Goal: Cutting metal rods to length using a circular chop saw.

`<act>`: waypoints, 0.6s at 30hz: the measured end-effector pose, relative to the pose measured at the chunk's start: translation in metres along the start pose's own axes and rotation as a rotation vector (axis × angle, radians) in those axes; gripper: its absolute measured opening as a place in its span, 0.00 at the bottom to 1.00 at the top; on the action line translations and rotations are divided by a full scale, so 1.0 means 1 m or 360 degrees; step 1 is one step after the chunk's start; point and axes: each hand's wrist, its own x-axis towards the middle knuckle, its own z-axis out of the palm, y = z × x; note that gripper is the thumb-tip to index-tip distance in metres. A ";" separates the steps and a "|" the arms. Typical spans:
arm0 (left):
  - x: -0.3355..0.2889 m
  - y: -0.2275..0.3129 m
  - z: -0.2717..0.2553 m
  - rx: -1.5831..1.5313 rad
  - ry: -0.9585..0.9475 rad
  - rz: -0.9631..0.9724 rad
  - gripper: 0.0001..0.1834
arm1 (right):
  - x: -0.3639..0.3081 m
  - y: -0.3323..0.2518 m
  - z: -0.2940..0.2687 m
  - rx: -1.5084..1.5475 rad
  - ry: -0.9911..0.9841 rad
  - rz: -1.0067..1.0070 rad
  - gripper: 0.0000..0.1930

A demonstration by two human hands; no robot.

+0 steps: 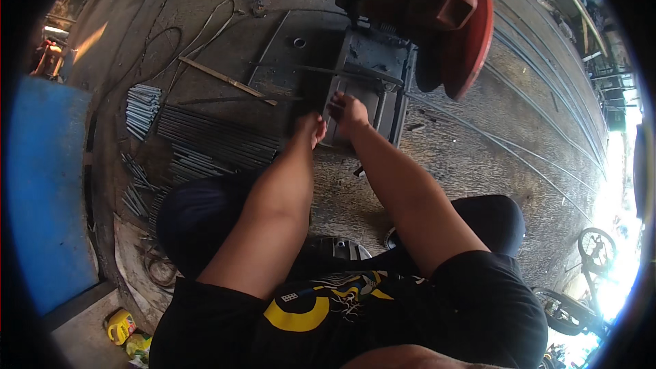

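Note:
Ahead of me stands a cut-off saw with a red guard (470,41) and a grey metal base (372,106). My right hand (348,113) is at the left side of that base, its fingers curled in; anything between them is too small to make out. Just left of and nearer than it, my left hand (311,128) is beside the base's edge with fingers bent; what they may grip is hidden. A thin dark rod (301,67) runs from the left to the saw's clamp, beyond both hands. Another dark bar (232,100) lies on the floor, pointing toward my left hand.
Dark rods (219,133) lie bundled left of my hands, with a stack of short cut pieces (142,111) beyond. A wooden strip (229,80) crosses the floor. Long rods (526,143) extend rightward. A blue panel (48,184) stands far left; a bicycle (581,294) is lower right.

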 end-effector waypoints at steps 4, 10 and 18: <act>0.045 0.052 0.035 0.0012 0.0408 0.0128 0.09 | 0.059 -0.016 0.016 0.0245 0.0117 -0.0031 0.11; 0.119 0.107 0.045 -0.0033 0.0667 0.0311 0.15 | 0.093 -0.005 0.043 0.0438 0.0064 0.0119 0.10; 0.112 0.155 0.012 -0.0786 0.0729 0.0521 0.12 | 0.094 0.000 0.056 0.0065 0.0076 0.0284 0.20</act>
